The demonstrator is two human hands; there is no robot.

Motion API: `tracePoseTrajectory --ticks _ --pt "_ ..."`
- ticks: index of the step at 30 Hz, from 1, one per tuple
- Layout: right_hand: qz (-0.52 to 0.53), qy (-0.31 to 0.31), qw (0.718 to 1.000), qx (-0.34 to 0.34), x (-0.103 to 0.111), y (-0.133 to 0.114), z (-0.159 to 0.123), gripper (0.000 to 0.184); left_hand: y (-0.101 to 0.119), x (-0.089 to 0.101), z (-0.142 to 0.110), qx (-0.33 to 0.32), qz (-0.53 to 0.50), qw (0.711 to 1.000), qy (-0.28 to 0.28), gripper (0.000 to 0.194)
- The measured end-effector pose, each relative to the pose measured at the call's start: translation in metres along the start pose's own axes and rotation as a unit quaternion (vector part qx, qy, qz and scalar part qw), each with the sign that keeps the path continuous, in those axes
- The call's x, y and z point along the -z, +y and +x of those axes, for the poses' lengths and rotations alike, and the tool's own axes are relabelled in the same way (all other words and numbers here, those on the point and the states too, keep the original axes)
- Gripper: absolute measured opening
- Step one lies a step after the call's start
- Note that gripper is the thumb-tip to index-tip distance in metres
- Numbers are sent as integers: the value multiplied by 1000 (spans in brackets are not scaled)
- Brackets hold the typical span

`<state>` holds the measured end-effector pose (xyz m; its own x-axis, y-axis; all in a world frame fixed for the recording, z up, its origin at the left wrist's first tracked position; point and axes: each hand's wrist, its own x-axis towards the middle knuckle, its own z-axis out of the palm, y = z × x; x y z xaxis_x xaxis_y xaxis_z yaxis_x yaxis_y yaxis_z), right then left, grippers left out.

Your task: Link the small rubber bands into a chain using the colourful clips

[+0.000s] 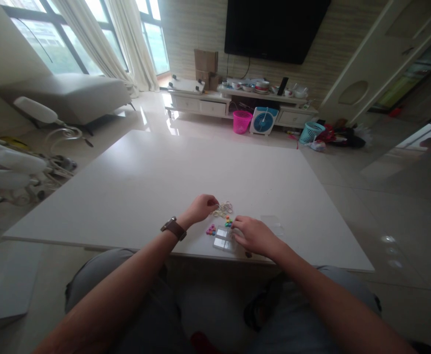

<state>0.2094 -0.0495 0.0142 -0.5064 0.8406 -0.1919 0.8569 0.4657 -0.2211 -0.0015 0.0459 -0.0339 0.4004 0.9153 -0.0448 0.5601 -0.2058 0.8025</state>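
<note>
Desk (186, 172), white, smooth-topped and broad, spanning the middle of the frame and bearing small loose pieces before a seated person. The clear plastic compartment box (221, 243) sits at lower centre, close to the near edge, presumably so that both hands meet over it without stretching. The left hand (201, 208), its wrist banded by a dark-strapped watch (173, 228), reaches in from the left to the heap of thin, pale rings (223, 210) just above the box; its fingertips are drawn together at the heap's left margin, though whether its grip contains a ring cannot be told. The right hand (254, 235) arches over the box's right side, fingers bent downward, probably to steady it or work at its compartments; contact and the contents of this grip are not resolved. Small pink and purple pieces (211, 229) lie beside the box's upper left corner, and small green and orange pieces (229, 222) above it, apparently grouped by colour and kept within short reach. A clear, flat plastic piece (273, 224) lies to the right, seemingly set aside. The box rests flat, compartments facing upward, its left side leaning slightly rightward toward the top of the frame; because the right hand covers one side, its long axis cannot be determined.
</note>
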Motion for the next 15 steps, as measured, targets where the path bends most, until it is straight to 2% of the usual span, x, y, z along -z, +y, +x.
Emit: tracePoseTrajectory --ticks 4,10,15 --pt "23 41 998 -37 4 -1 2 23 -1 0 -1 -13 -51 998 -20 26" --pt "13 23 999 -44 4 -2 1 24 0 3 -3 2 67 997 23 20" --pt "10 13 999 -33 4 -3 0 25 -5 2 -1 -19 143 989 35 19"
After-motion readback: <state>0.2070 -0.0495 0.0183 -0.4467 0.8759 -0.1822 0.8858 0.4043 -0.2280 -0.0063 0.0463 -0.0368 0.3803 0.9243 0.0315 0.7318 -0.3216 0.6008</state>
